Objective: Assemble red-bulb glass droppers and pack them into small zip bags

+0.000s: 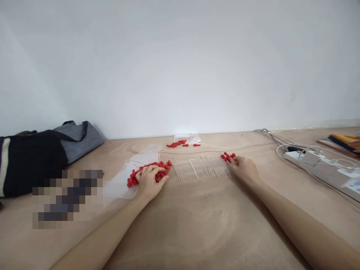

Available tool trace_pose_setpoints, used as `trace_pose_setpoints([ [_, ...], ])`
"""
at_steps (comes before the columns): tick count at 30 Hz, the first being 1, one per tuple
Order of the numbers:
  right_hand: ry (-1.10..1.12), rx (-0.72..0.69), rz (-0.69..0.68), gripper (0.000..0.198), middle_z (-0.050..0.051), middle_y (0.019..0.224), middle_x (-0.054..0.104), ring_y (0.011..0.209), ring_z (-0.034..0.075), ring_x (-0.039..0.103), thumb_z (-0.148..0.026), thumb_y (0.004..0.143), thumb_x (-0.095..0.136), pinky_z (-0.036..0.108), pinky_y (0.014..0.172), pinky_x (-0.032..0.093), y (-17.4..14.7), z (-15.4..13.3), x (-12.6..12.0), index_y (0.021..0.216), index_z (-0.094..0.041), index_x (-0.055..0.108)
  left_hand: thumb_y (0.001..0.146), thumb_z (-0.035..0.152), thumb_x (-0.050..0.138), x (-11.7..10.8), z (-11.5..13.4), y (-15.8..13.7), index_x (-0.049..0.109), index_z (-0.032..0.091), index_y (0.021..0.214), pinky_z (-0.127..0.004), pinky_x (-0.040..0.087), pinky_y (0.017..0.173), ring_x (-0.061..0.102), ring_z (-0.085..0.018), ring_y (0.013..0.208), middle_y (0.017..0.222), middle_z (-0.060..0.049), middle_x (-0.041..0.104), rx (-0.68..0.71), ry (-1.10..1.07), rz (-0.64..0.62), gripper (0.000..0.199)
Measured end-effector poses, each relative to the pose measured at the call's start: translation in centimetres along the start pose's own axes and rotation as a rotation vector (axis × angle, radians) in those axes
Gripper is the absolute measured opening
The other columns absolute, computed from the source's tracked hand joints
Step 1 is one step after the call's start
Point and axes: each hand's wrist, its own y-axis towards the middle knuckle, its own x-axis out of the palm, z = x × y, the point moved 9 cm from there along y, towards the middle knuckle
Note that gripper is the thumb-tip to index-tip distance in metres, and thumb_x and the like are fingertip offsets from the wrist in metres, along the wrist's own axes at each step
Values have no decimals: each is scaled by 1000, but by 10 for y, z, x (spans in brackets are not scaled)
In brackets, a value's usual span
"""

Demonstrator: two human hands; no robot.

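Observation:
A pile of small red club-shaped pieces (132, 179) lies on a clear plastic sheet (116, 189) to the left. My left hand (149, 182) rests over this pile, fingers spread apart and touching the pieces. Many thin white sticks (201, 168) lie side by side in a row across the middle. At the row's right end, my right hand (243, 167) is closed in a pinch beside a small cluster of red pieces (227, 155). What sits between its fingertips is too small to make out.
More red pieces (176, 144) and a small clear bag (185, 138) lie near the wall. A black bag (30, 161) and a striped bag (84, 140) stand at left. On the right are a white power strip (326, 170) with cables and some books (344, 142).

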Motion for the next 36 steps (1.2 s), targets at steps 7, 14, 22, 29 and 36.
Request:
trace_pose_setpoints([
  [7,-215,78,-43,30,11,84,65,84,25,56,-31,81,37,37,75,27,-3,1,4,87,-18,64,70,35,61,-5,7,-3,64,23,78,-43,25,77,48,-26,89,89,-5,59,78,199,112,14],
  [14,-152,27,-2,32,10,86,63,87,25,53,-38,78,39,39,76,26,-7,-16,-3,80,-20,65,68,47,58,-6,14,-6,60,19,62,-44,25,79,47,-26,86,83,-7,56,93,317,80,29],
  [22,-125,85,-184,34,10,76,63,83,27,56,-41,75,41,44,78,28,-7,-17,15,65,-20,66,70,29,54,-9,20,-7,58,19,58,-43,29,75,48,-26,84,77,-7,57,96,374,43,16],
  [29,-104,103,-205,37,11,77,65,79,28,58,-43,75,39,45,77,31,-5,-11,21,66,-18,65,73,24,52,-19,60,-20,58,19,65,-36,34,75,50,-20,79,76,-4,56,384,-28,32,12],
  [36,-90,79,-122,36,11,82,63,86,27,55,-37,80,34,42,77,29,-5,-19,12,73,-17,64,72,20,53,7,78,-33,58,19,79,-32,42,73,50,-18,78,83,-4,56,427,-311,-317,8],
])
